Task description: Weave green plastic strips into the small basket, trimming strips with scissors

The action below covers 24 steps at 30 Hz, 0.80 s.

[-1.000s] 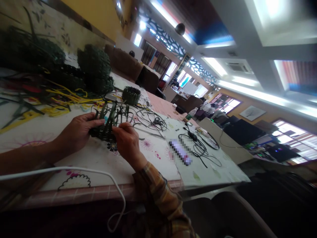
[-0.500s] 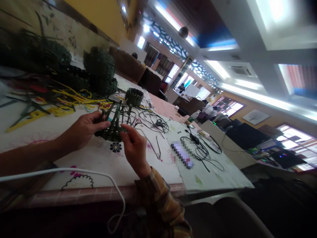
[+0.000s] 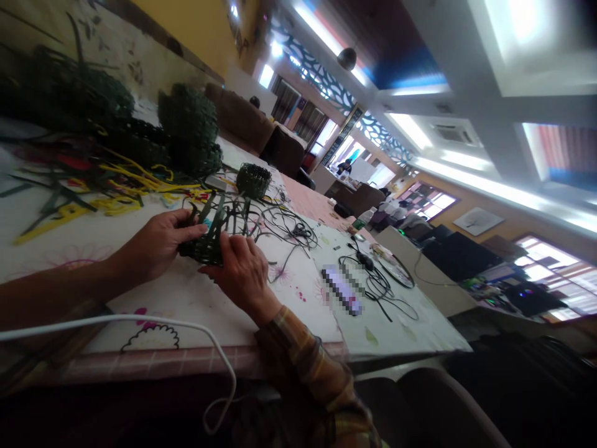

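Note:
A small dark green woven basket (image 3: 201, 249) with loose upright strips is held above the white patterned tablecloth. My left hand (image 3: 161, 242) grips its left side, thumb on the near wall and fingers at the rim. On its right side my right hand (image 3: 242, 267) is closed around the weave, thumb low and fingers over the strips. Part of the basket is hidden behind that hand. Beyond it stands another small green woven basket (image 3: 253, 180), next to tangled dark strips (image 3: 291, 227).
Yellow strips (image 3: 135, 180) and large green woven pieces (image 3: 189, 124) lie at the back left. To the right are a purple pixelated object (image 3: 342, 290) and black cable (image 3: 380, 286). A white cable (image 3: 186, 325) crosses the near edge.
My right hand has moved left and up along the basket, its fingers now over the strips. My left hand keeps its hold in nearly the same place.

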Each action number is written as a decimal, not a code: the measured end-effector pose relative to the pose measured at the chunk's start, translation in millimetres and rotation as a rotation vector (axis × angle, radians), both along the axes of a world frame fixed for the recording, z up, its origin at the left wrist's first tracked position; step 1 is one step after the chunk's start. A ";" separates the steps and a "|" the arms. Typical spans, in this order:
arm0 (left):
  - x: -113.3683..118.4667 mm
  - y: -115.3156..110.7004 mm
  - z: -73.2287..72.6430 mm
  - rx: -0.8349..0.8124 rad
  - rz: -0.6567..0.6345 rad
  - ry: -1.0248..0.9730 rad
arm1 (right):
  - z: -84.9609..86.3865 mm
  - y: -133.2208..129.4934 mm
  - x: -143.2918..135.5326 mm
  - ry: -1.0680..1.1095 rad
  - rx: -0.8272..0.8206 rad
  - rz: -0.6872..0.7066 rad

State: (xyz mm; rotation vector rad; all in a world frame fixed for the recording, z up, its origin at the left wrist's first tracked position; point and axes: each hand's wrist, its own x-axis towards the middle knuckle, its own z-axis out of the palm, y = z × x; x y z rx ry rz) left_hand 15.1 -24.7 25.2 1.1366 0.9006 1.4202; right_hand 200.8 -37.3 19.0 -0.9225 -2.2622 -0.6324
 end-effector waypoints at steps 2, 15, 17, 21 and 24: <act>-1.8 1.6 -0.3 0.009 -0.025 0.008 | -3.2 1.3 1.1 0.007 0.074 0.025; -7.1 0.5 -2.3 0.712 0.243 0.687 | 9.3 9.3 24.4 0.182 -0.055 0.015; -8.7 1.8 -1.8 0.742 0.247 0.769 | 9.1 8.4 24.3 0.184 -0.071 0.016; -10.6 3.2 -0.7 0.705 0.240 0.793 | 6.8 8.0 23.1 0.201 -0.112 0.034; -10.2 2.9 -1.0 0.665 0.207 0.775 | 3.8 7.9 21.3 0.248 -0.135 0.044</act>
